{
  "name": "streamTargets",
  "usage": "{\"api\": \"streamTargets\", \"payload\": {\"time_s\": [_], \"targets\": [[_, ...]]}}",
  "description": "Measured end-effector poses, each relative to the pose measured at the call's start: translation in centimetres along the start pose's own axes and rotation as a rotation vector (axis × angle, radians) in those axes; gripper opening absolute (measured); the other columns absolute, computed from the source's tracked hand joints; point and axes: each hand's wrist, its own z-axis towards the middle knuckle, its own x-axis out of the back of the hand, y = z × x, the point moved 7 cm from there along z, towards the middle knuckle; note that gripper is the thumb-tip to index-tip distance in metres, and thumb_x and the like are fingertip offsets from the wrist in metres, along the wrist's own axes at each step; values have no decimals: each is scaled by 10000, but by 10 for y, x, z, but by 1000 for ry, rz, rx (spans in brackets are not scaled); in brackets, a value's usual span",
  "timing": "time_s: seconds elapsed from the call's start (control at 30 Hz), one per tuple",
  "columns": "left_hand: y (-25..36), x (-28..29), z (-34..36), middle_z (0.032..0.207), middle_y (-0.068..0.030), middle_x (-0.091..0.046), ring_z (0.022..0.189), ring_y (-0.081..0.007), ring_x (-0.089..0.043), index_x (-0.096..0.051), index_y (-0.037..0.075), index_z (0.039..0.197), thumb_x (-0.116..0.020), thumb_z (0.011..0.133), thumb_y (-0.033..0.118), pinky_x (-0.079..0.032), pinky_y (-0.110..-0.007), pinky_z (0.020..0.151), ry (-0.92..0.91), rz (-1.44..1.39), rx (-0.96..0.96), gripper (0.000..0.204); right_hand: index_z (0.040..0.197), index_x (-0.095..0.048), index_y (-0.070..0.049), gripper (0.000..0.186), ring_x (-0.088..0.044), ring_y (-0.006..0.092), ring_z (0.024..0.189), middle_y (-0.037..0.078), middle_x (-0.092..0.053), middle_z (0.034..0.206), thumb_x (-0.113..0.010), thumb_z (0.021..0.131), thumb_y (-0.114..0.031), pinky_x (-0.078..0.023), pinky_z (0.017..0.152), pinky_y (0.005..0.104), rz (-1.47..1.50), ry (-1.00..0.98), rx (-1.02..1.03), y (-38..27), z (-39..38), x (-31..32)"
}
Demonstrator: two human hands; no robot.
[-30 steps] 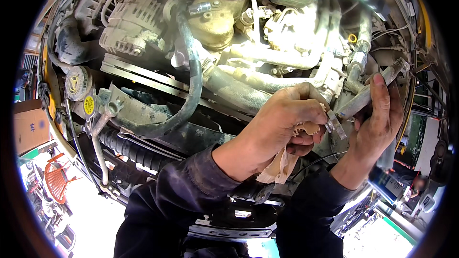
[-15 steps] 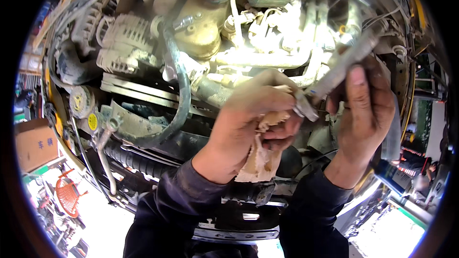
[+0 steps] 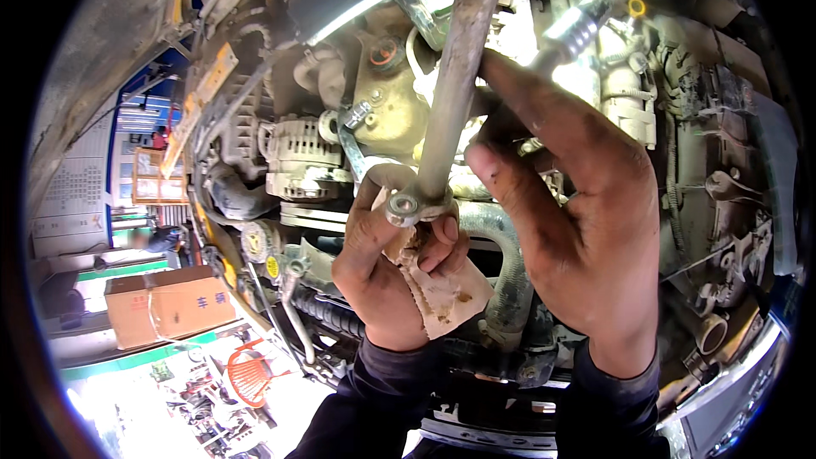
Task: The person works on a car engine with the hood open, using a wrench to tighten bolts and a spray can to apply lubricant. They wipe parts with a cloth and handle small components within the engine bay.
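A grey metal pipe [image 3: 450, 76] with a flanged fitting [image 3: 406, 206] at its lower end runs up the middle of the picture. My left hand [image 3: 382, 272] is closed around that lower end and also pinches a dirty beige rag [image 3: 442, 297] under the fitting. My right hand [image 3: 569, 212] is raised beside the pipe, thumb near the fitting, fingers stretched up behind the pipe's shaft. Both sleeves are dark.
Behind lies a dusty engine bay: an alternator [image 3: 293, 157], a pale reservoir with an orange cap [image 3: 385, 53], a thick grey hose [image 3: 510, 280] and a shiny corrugated line [image 3: 574, 30]. At the lower left are a cardboard box [image 3: 170, 306] and a red chair [image 3: 251, 370].
The view has closed in on the engine. Both hands have lifted the pipe so that it now stands nearly upright in the middle, with its fitting end at my left hand.
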Motion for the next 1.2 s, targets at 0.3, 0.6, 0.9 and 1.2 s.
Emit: {"api": "streamTargets", "payload": {"time_s": [0.3,0.6,0.9,1.2], "targets": [[4,-5,-2,754,-180,-567,513,-115,-415,-461,23,1069,-532,790,192,-365,-239,483,34,-1,-70,334,1253,-571,28,479,-647,231,762,179,-663,995,-661,785,65,-519,734,313,24,-49,-48,5,0,-3],[8,-8,-2,751,-140,-565,529,-95,-422,-477,20,1038,-533,785,192,-359,-215,491,68,194,-145,311,1255,-561,21,486,-676,316,893,213,-653,1058,-651,782,86,-523,779,339,39,-62,-42,9,-1,-5],[10,-11,-6,733,-89,-540,547,-77,-424,-460,13,1049,-520,803,79,-342,-211,486,144,329,-288,261,1307,-525,-1,553,-670,250,821,189,-644,1023,-653,776,91,-530,721,339,87,-77,-78,8,-2,-11],[24,-10,-15,803,-40,-528,658,-57,-472,-463,-5,1054,-531,795,-56,-381,-195,561,249,805,-618,273,1299,-528,22,562,-661,256,820,199,-648,1047,-679,759,67,-526,746,340,76,-65,-67,8,-3,-14]]}}
